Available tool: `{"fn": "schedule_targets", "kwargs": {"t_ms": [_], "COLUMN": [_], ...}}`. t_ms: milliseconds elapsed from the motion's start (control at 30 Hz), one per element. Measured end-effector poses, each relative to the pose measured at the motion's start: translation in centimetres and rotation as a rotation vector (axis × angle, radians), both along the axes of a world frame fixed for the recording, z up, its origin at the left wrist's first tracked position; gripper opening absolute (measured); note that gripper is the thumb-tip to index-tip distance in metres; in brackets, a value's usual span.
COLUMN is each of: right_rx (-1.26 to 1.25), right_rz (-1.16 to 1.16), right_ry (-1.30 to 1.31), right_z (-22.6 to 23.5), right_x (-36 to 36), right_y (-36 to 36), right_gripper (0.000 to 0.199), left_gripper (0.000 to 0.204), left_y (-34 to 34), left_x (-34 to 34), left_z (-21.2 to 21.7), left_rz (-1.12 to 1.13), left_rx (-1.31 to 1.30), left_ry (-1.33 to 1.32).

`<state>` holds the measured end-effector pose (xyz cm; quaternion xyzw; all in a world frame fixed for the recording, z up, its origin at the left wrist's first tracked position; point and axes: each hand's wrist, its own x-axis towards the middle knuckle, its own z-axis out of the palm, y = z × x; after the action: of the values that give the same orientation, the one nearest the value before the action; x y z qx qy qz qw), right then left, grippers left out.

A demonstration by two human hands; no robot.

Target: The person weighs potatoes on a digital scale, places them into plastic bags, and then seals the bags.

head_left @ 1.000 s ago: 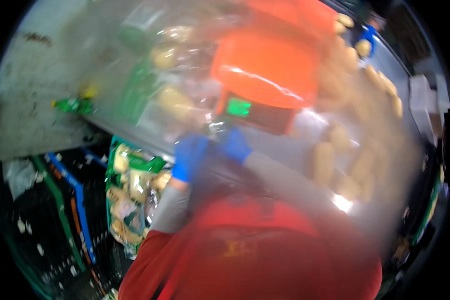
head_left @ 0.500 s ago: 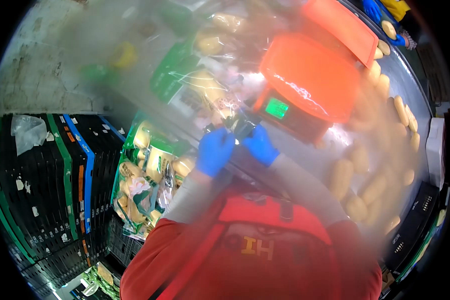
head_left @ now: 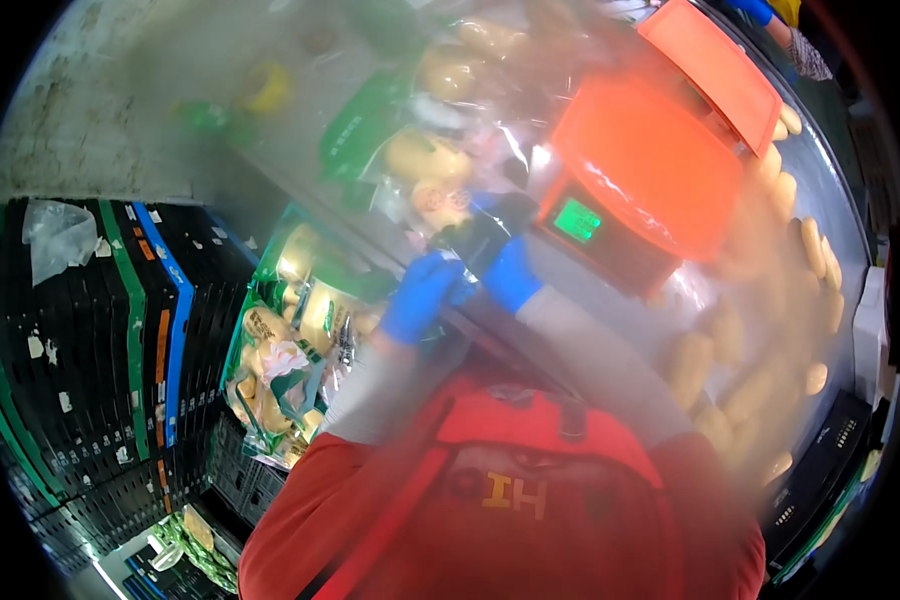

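My left hand (head_left: 417, 300), in a blue glove, is closed on the gathered end of a clear plastic bag. Inside the bag are pale oblong roots (head_left: 428, 160), and a green printed panel (head_left: 362, 128) shows on it. My right hand (head_left: 513, 275), gloved alike, is beside a dark object (head_left: 482, 238) at the bag's end; its fingers are mostly hidden and blurred. What the dark object is I cannot make out. A haze covers much of the middle of the view.
An orange-topped scale (head_left: 650, 170) with a green lit display stands right of the bag. Loose pale roots (head_left: 692, 365) lie along the metal table's right side. Left are filled bags (head_left: 290, 350) in a crate and stacked black crates (head_left: 80, 350). A co-worker's sleeved arm (head_left: 805, 50) shows far right.
The bag and scale appear slightly farther right in the view. My left hand has shifted a little left and down relative to the bag. The co-worker's hand and its root have left the view.
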<state>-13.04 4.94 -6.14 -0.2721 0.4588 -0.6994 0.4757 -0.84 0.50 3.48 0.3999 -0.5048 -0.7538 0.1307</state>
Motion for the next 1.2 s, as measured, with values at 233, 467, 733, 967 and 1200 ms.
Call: {"fn": "schedule_targets", "kwargs": {"t_ms": [233,467,733,967,1200], "right_rx": [0.072,-0.016,0.031,0.05,0.068], "right_rz": [0.078,0.089,0.161,0.183,0.221], "right_ry": [0.927,0.89,0.935,0.962,1.048], "right_z": [1.1,0.8,0.3,0.3,0.1], "right_x": [-1.8,-2.6,-2.9,-2.9,-3.0], "right_y": [-1.6,-2.8,-3.9,-4.1,-4.7], "right_gripper": [0.039,0.035,0.029,0.024,0.02], "left_gripper": [0.019,0.023,0.023,0.024,0.026], "left_y": [0.6,-0.4,-0.7,-1.1,-0.7], "left_x": [0.2,0.7,0.1,-0.1,0.2], "left_z": [-3.6,-5.8,-6.7,-5.7,-5.7], "left_rz": [0.12,-0.054,-0.149,-0.237,-0.265], "left_rx": [0.136,0.149,0.189,0.112,0.1], "left_ry": [-0.049,-0.081,-0.099,-0.103,-0.075]}}
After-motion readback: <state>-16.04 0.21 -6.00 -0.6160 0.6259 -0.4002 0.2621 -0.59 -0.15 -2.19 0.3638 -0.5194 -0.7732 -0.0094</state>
